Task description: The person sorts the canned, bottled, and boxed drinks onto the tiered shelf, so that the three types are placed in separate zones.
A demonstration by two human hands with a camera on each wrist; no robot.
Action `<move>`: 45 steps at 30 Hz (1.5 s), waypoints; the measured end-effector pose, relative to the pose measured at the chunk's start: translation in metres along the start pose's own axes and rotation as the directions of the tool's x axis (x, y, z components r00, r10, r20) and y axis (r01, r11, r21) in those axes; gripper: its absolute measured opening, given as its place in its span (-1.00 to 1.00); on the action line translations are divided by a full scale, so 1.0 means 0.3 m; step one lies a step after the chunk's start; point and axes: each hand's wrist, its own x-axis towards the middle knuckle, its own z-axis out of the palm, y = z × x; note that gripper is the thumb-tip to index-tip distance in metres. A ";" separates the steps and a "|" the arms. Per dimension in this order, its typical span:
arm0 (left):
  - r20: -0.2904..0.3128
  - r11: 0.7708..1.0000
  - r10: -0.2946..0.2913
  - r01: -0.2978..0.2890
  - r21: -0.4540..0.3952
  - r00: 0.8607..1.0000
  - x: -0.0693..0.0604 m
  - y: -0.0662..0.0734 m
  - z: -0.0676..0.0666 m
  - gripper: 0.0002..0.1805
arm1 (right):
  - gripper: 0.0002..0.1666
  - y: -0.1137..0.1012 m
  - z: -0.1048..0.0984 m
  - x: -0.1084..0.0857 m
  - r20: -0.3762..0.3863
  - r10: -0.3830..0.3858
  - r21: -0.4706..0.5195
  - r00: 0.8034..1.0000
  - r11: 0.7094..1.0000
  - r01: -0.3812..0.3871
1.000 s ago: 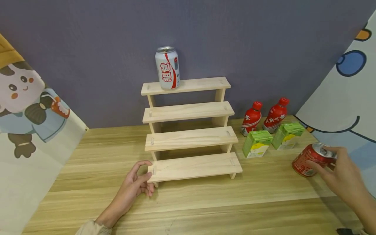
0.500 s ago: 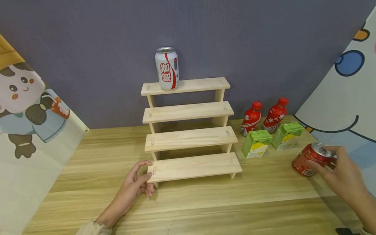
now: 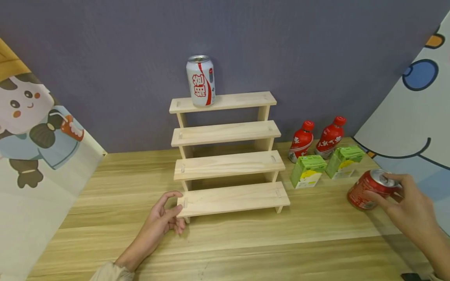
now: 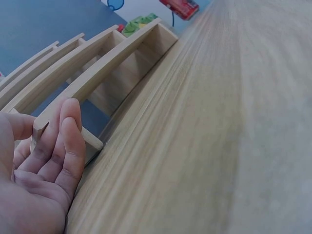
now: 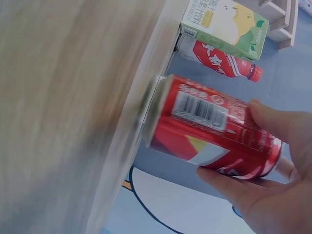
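Note:
My right hand (image 3: pixel 411 205) grips a red soda can (image 3: pixel 370 191) near its top, thumb on one side and fingers on the other. The right wrist view shows the can's (image 5: pixel 209 129) barcode side, its base at or just above the tabletop; I cannot tell if they touch. My left hand (image 3: pixel 161 222) pinches the left end of the lowest board of a four-step wooden display shelf (image 3: pixel 232 199). In the left wrist view, fingers of the left hand (image 4: pixel 46 165) curl under that board's end. A white can (image 3: pixel 201 82) stands upright on the top step, towards its left end.
Two green juice boxes (image 3: pixel 308 171) stand right of the shelf, between it and the red can. Behind them are two red-wrapped bottles (image 3: pixel 300 141) near the grey back wall (image 3: pixel 140 78). Side walls with cartoon figures bound the wooden table (image 3: pixel 225 249) left and right.
The red can and my right hand have shifted very slightly to the left and up in the head view. My left hand stays on the shelf.

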 end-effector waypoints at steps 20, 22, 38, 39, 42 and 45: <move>0.005 1.000 0.005 -0.005 -0.014 1.000 -0.002 0.000 0.001 -0.52 | -0.08 -0.085 -0.004 0.027 -0.115 -0.152 0.060 0.982 0.985 0.160; 0.005 1.000 0.006 -0.006 -0.013 1.000 -0.002 0.001 0.001 -0.52 | -0.08 -0.092 -0.005 0.028 -0.113 -0.159 0.061 0.981 0.984 0.167; 0.009 1.000 0.013 -0.013 -0.014 1.000 0.001 -0.005 -0.002 -0.52 | -0.03 -0.173 -0.051 0.069 -0.127 -0.270 0.020 0.954 0.961 0.274; 0.009 1.000 0.014 -0.014 -0.014 1.000 0.001 -0.005 -0.002 -0.52 | -0.03 -0.178 -0.053 0.070 -0.127 -0.272 0.021 0.954 0.961 0.277; 0.011 1.000 0.013 -0.013 -0.018 1.000 -0.001 -0.004 -0.002 -0.52 | -0.01 -0.189 -0.056 0.073 -0.126 -0.286 0.011 0.950 0.957 0.290; 0.015 1.000 0.014 -0.014 -0.022 1.000 -0.003 -0.002 -0.003 -0.52 | -0.02 -0.203 -0.059 0.078 -0.134 -0.305 0.007 0.943 0.951 0.308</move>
